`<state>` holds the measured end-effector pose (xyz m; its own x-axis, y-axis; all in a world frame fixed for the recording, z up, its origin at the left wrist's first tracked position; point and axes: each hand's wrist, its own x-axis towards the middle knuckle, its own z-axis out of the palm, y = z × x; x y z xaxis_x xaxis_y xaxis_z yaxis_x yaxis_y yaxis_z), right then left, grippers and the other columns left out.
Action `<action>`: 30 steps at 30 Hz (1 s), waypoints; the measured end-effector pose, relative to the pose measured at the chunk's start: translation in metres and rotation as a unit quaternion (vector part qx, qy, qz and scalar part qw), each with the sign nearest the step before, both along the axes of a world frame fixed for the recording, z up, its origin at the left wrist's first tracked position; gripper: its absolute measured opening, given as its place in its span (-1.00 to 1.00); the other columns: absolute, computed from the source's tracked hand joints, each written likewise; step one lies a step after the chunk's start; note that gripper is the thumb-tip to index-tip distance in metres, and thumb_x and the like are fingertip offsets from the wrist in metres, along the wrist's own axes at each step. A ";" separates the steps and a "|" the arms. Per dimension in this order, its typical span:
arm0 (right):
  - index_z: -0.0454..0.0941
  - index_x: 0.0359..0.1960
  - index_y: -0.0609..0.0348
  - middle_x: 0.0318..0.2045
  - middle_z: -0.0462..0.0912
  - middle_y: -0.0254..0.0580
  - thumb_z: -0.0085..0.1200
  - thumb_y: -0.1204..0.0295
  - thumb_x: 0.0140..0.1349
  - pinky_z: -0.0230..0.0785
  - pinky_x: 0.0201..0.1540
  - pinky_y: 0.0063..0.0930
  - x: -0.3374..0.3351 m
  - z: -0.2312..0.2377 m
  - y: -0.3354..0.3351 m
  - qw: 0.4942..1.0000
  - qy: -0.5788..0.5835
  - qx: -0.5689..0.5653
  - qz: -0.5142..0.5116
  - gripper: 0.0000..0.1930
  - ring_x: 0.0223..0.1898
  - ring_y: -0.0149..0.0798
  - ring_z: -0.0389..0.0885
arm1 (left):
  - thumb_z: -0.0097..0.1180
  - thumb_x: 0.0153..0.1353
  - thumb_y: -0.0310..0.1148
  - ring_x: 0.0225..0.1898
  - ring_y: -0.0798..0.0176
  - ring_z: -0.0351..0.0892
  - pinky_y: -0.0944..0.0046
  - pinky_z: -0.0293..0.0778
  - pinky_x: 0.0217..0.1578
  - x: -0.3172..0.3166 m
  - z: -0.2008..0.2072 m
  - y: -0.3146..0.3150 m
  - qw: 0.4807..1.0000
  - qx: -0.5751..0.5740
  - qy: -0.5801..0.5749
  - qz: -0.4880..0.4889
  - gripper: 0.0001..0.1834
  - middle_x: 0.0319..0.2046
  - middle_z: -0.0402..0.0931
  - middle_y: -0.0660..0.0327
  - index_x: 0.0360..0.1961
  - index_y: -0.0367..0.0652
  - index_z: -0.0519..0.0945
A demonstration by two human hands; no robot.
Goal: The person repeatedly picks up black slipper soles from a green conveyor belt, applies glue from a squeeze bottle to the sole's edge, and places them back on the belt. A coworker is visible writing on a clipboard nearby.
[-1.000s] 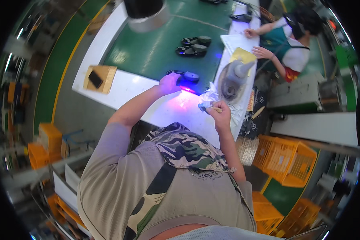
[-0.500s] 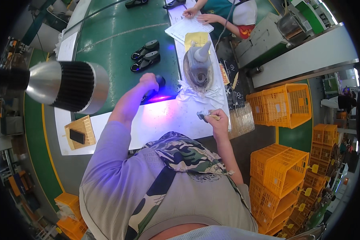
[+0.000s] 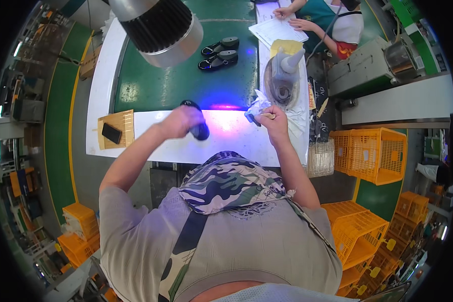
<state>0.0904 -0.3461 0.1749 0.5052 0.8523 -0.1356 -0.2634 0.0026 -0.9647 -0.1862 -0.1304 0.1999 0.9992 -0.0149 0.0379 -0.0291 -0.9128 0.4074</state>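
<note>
Overhead, a worker at a white bench [image 3: 136, 146] holds a black shoe [image 3: 199, 126] clenched in the left hand [image 3: 178, 122], toe pointing away toward the green conveyor belt [image 3: 171, 85]; violet light pools on the bench just right of that grip; the right hand [image 3: 274, 121] pinches a small brush-like tool [image 3: 254, 117] with a scrap of white cloth [image 3: 258, 103] bunched just above its fingers. Beyond the right hand stands a grey pot [image 3: 284, 75]; a pair of finished black shoes [image 3: 219, 53] rides the belt well past the left. The step appears to be treating or inspecting the shoe under the lamp; the next move would likely call for bringing the tool across to the shoe, steadily.
</note>
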 end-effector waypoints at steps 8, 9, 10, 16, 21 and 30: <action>0.48 -0.42 0.20 -0.53 0.55 -0.36 0.28 0.61 0.04 0.37 -0.42 -0.56 -0.016 -0.006 0.018 0.998 0.028 -0.011 0.056 -0.82 -0.49 -0.51 0.49 | 0.36 -0.13 -0.24 0.39 -0.19 0.07 -0.23 0.05 0.34 -0.075 -0.049 -0.083 0.970 0.049 0.230 0.065 -0.22 0.31 0.20 -0.05 0.22 -0.09 0.42; 0.49 -0.42 0.20 -0.54 0.54 -0.38 0.29 0.60 0.03 0.35 -0.45 -0.57 -0.016 -0.007 0.018 0.998 0.035 -0.011 0.051 -0.82 -0.51 -0.52 0.47 | 0.39 -0.15 -0.20 0.39 -0.19 0.07 -0.21 0.05 0.34 -0.077 -0.052 -0.090 0.969 -0.001 0.197 0.152 -0.16 0.33 0.16 -0.08 0.24 -0.13 0.39; 0.49 -0.42 0.20 -0.56 0.54 -0.39 0.30 0.60 0.02 0.34 -0.47 -0.58 -0.016 -0.008 0.018 0.998 0.042 -0.011 0.045 -0.82 -0.53 -0.54 0.46 | 0.43 -0.17 -0.15 0.39 -0.20 0.06 -0.18 0.04 0.35 -0.079 -0.056 -0.094 0.957 -0.051 0.162 0.236 -0.10 0.36 0.11 -0.11 0.26 -0.16 0.36; 0.54 -0.46 0.20 -0.54 0.58 -0.36 0.36 0.46 -0.03 0.35 -0.46 -0.54 -0.005 -0.025 0.014 0.994 -0.073 -0.080 0.012 -0.80 -0.51 -0.51 0.49 | 0.48 -0.27 0.07 0.09 -0.19 0.49 0.06 0.46 0.09 -0.053 -0.074 -0.090 0.783 -0.095 0.307 0.532 0.12 0.13 0.41 -0.21 0.21 -0.44 0.26; 0.55 -0.47 0.21 -0.56 0.58 -0.32 0.36 0.44 -0.03 0.38 -0.48 -0.51 0.010 -0.030 0.008 0.993 -0.081 -0.083 -0.009 -0.80 -0.53 -0.48 0.51 | 0.49 -0.41 -0.06 -0.15 -0.09 0.66 0.09 0.56 -0.10 -0.083 -0.095 -0.060 0.767 -0.134 0.351 0.521 -0.25 -0.22 0.65 -0.12 -0.19 -0.40 0.63; 0.54 -0.48 0.21 -0.58 0.56 -0.32 0.35 0.44 -0.03 0.37 -0.50 -0.52 0.017 -0.027 0.007 0.992 -0.099 -0.081 -0.009 -0.80 -0.55 -0.48 0.50 | 0.31 -0.08 -0.42 -0.02 0.09 0.58 0.08 0.43 0.16 -0.079 -0.075 -0.058 0.464 -0.780 -0.169 0.385 -0.39 -0.07 0.59 0.11 0.07 -0.27 0.47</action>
